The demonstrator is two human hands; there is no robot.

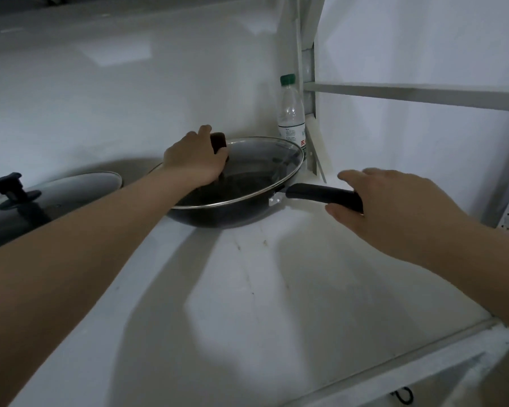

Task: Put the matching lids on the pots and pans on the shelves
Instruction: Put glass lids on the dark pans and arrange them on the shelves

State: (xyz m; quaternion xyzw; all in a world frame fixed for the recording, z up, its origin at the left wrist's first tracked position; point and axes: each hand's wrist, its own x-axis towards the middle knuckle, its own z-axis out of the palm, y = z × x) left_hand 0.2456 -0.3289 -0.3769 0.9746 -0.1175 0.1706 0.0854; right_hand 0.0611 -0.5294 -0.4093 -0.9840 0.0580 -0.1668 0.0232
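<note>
White walls stand behind a white shelf (247, 289), and the light is dim. On the shelf, far and a bit right, sits a black pan (218, 215) with a shiny rim. A glass lid (265, 163) with a silver edge lies on the pan and looks tipped, higher at the far side. The left hand (194, 160) curls its fingers round the dark knob (219, 141) on the lid. The pan's black handle (321, 195) sticks out to the right. The right hand (394, 207) is at the end of it, thumb under and fingers spread loosely over; I cannot tell if it grips tight. Just behind the pan, in the far corner, stands a bottle (291, 113) with a green cap. At the far left edge rests a second lid (71, 189) with a black knob, near the pan. The near part of the shelf is bare, up to its front edge at the lower right.
</note>
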